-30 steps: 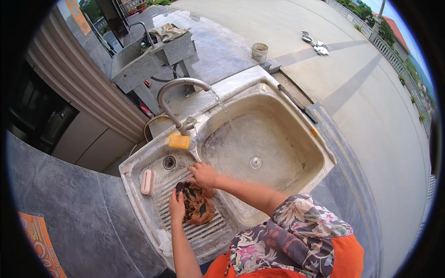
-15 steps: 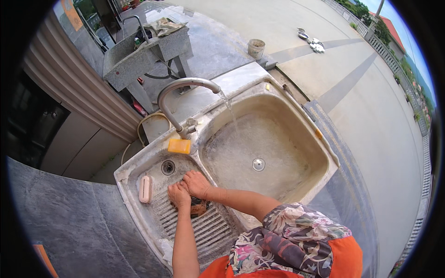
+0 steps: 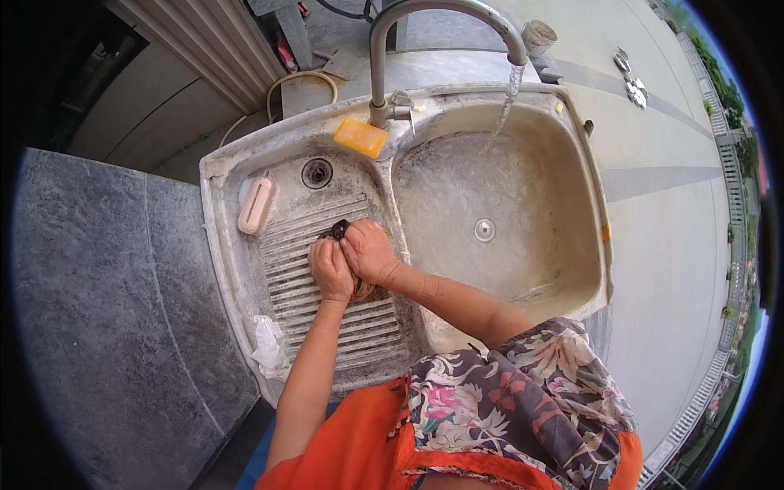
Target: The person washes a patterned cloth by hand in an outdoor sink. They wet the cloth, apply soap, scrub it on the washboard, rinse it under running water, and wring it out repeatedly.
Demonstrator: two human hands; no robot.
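A crumpled brown and dark patterned cloth (image 3: 365,289) lies on the ridged washboard (image 3: 371,331) of the sink's left basin. My left hand (image 3: 330,269) is closed on it, with the fingers curled down. Pressed against it, my right hand (image 3: 371,252) grips the same cloth from the right side. A dark bunched end pokes out beyond my fingers, and most of the cloth is hidden under both hands.
Water runs from a curved faucet (image 3: 378,73) into the right basin (image 3: 563,196). An orange soap bar (image 3: 360,137) sits by the faucet's base. A pink scrub brush (image 3: 257,206) lies left of the drain (image 3: 317,172). White crumpled plastic (image 3: 269,347) rests on the left rim.
My view has turned and come closer over the sink. Both hands have slid nearer to me along the ridges, and a dark end of the cloth now shows beyond them.
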